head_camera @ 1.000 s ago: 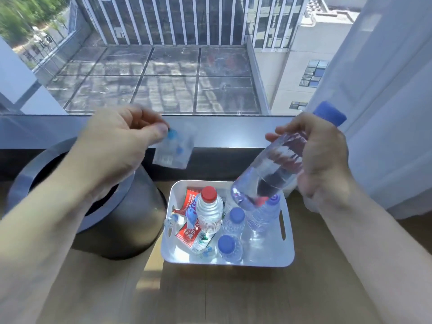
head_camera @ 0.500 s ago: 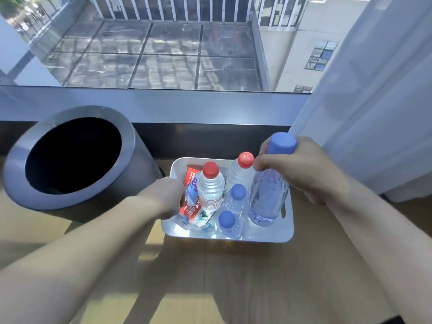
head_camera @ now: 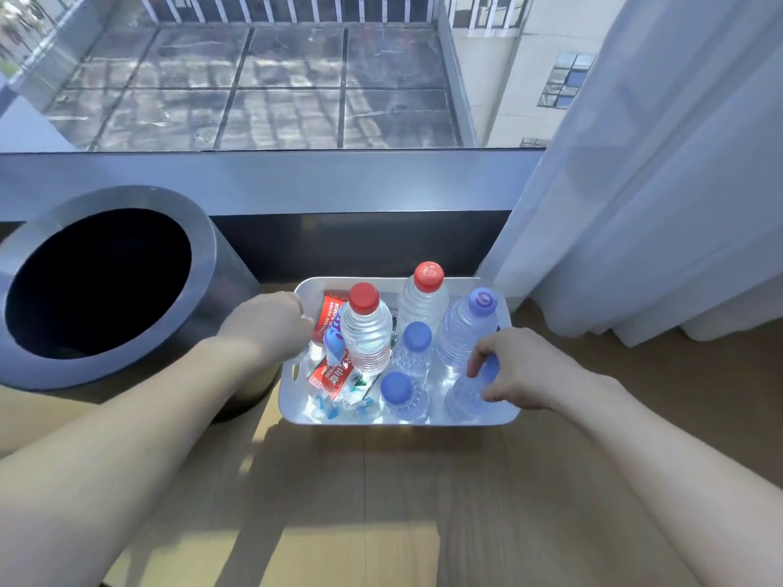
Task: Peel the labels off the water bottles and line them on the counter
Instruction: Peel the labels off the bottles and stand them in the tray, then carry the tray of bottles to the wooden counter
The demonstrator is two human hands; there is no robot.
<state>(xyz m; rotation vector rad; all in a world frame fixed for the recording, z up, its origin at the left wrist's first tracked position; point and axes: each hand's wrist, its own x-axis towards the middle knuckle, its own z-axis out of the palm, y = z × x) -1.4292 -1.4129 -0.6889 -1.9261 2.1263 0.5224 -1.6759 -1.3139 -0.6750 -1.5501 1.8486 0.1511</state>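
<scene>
A white tray sits on the wooden counter and holds several clear water bottles without labels. Two have red caps, one near the left and one at the back. A tall blue-capped bottle stands at the right. Two small blue-capped bottles stand in front. My right hand is closed around the cap and neck of another small blue-capped bottle at the tray's front right. My left hand grips the tray's left rim. Peeled red labels lie in the tray.
A dark grey round bin with an open top stands left of the tray, touching my left forearm. A grey window ledge runs behind. A white curtain hangs at the right, close to the tray's back corner.
My left hand dropped from above the bin, where it held a peeled label, to the tray's rim. My right hand stood the tall bottle in the tray and moved onto the small front-right bottle.
</scene>
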